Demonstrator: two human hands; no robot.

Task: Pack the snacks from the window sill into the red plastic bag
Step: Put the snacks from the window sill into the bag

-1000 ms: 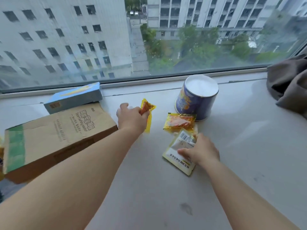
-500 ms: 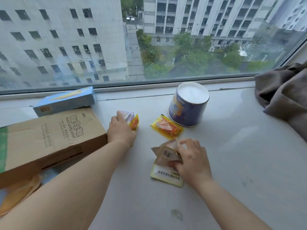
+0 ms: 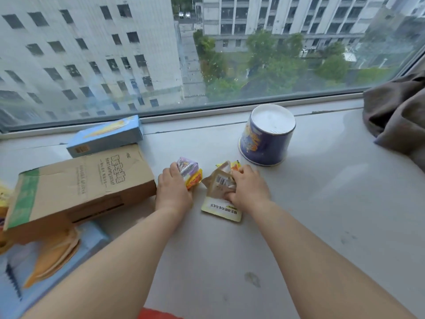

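Since a second ago, a small purple-and-white packet (image 3: 187,168) has been added to the orange-yellow sachet (image 3: 194,180) gripped in the curled left hand (image 3: 173,192). A crumpled tan pouch with a barcode (image 3: 218,184) has been gathered over a second yellow sachet (image 3: 235,166) by the right hand (image 3: 249,188), fingers closed on it. Gathering is judged nearly done. The snacks lie mid-sill (image 3: 333,203), glossy and crinkled; only a red sliver (image 3: 158,314), probably the bag, shows at the bottom edge.
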